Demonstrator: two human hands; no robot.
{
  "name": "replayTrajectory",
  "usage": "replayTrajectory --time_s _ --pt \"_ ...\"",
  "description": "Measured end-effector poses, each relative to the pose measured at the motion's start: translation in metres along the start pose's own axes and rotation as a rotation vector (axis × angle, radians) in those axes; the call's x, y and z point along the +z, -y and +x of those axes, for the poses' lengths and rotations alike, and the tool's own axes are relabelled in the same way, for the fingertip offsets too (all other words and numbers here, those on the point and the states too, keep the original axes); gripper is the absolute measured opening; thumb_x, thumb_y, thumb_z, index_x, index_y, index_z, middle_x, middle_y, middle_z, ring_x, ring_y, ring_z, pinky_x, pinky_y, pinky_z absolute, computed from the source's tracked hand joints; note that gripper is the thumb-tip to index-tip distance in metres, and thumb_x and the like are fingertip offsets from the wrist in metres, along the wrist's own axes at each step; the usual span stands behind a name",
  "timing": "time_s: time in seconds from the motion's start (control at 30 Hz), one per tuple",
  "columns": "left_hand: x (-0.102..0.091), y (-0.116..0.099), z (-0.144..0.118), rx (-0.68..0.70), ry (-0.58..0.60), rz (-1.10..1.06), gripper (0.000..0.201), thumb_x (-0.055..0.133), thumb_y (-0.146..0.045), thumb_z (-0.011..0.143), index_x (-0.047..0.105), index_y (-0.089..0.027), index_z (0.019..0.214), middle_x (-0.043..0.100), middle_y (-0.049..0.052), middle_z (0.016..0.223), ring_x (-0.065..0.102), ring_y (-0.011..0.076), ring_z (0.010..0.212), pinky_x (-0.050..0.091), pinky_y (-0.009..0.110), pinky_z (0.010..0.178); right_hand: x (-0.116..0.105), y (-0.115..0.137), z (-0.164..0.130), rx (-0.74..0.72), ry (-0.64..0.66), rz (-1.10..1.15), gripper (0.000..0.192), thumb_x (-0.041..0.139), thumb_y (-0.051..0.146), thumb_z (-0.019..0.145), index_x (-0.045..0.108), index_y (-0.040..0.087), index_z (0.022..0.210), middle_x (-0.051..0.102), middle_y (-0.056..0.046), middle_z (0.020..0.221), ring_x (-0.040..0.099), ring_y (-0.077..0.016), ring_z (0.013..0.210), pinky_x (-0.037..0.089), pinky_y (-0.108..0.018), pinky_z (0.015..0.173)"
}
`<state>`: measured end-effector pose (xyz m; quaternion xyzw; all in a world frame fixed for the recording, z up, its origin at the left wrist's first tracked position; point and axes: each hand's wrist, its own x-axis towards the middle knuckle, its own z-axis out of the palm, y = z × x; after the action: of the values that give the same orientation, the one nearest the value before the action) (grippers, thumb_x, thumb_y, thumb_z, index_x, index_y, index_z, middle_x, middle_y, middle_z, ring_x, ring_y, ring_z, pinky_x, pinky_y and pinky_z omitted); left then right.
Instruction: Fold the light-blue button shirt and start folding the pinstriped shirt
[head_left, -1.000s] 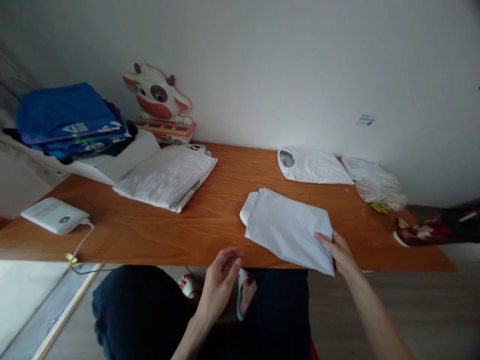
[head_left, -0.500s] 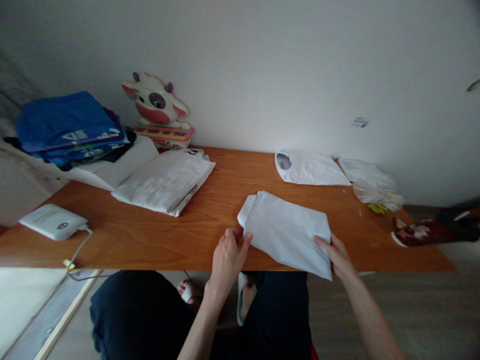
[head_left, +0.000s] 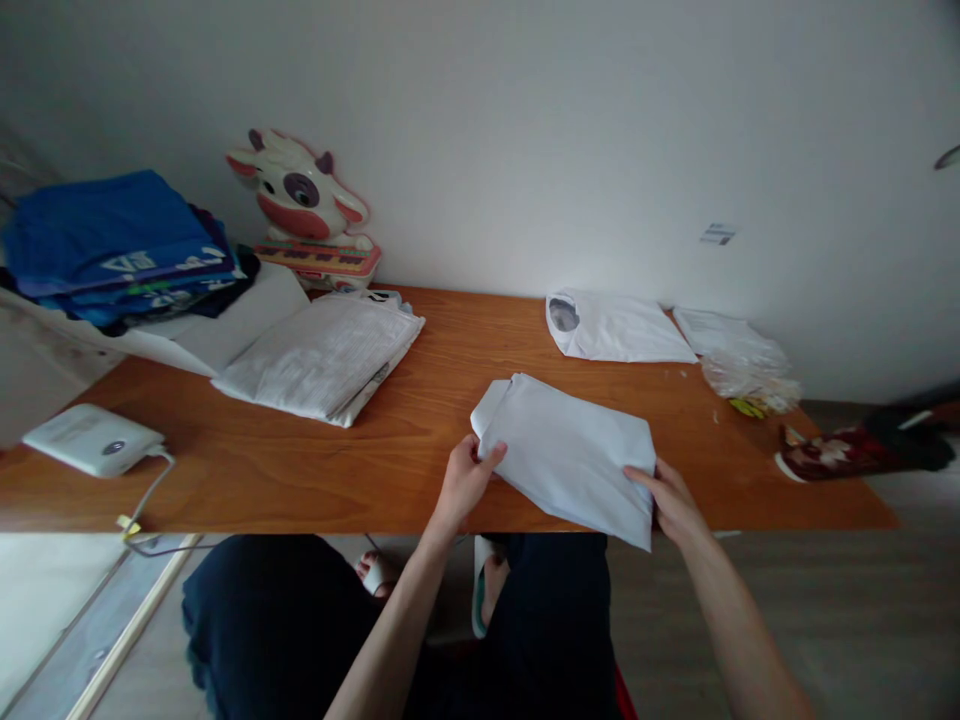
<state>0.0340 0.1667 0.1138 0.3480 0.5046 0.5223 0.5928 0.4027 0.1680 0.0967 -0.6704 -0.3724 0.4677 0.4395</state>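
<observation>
A folded white shirt [head_left: 566, 450] lies on the wooden table, its near right corner hanging over the front edge. What looks like its collar sticks out at the left end. My left hand [head_left: 466, 480] pinches that left end, with the thumb on top and the fingers curled beneath. At the right end, my right hand [head_left: 667, 495] grips the side, thumb across the top and the other fingers partly hidden under the cloth. Behind it, near the wall, is another folded white garment [head_left: 622, 328] with a grey round opening.
On the left are a stack of blue clothes [head_left: 120, 240], a folded whitish cloth [head_left: 322, 355], a cow-shaped toy keyboard [head_left: 304, 210] and a white power bank [head_left: 94, 440] with a cable. A clear plastic bag [head_left: 750, 375] and a dark red patterned object [head_left: 840, 450] are at the right.
My left hand has moved up slightly and closed on the shirt's left end. My right hand keeps its hold on the right side. The view has shifted a little.
</observation>
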Motion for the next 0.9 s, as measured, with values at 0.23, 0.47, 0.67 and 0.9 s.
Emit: replayTrajectory --time_s 0.23,0.47,0.67,0.9 --pt "-0.010 -0.003 0.007 0.134 -0.082 0.474 0.030 0.075 -0.036 0.091 0.055 -0.023 0.109 0.071 0.007 0.101 0.068 0.0198 0.068 0.055 0.033 0.061 -0.011 0.000 0.004 -0.138 -0.002 -0.057 0.069 0.091 0.055 0.072 0.071 0.023 0.129 0.077 -0.011 0.132 0.072 -0.0330 0.119 0.058 -0.046 0.103" --pt "-0.013 0.010 0.022 0.117 0.024 0.073 0.032 0.082 -0.038 0.084 0.057 -0.022 0.095 0.066 0.000 0.089 0.064 0.0173 0.082 0.055 0.027 0.071 0.036 0.059 0.028 -0.747 -0.071 -0.486 0.050 0.069 0.051 0.097 0.067 0.024 0.139 0.071 -0.014 0.138 0.065 -0.0319 0.129 0.048 -0.053 0.118" --pt "0.006 0.006 0.027 -0.045 0.039 -0.286 0.049 0.092 -0.040 0.073 0.048 -0.024 0.090 0.059 -0.004 0.090 0.058 0.0129 0.080 0.051 0.025 0.074 0.172 0.103 0.117 -0.754 0.331 -0.470 0.041 0.069 0.038 0.094 0.070 0.025 0.133 0.077 -0.010 0.130 0.071 -0.0269 0.117 0.053 -0.048 0.111" --pt "0.011 0.018 0.038 0.288 -0.013 -0.064 0.035 0.079 -0.031 0.081 0.046 -0.024 0.092 0.050 -0.005 0.085 0.048 0.0128 0.076 0.039 0.023 0.069 0.199 0.112 0.164 -0.740 0.406 -0.507 0.017 0.066 0.037 0.089 0.070 0.023 0.096 0.077 -0.004 0.099 0.067 -0.0219 0.090 0.055 -0.038 0.093"
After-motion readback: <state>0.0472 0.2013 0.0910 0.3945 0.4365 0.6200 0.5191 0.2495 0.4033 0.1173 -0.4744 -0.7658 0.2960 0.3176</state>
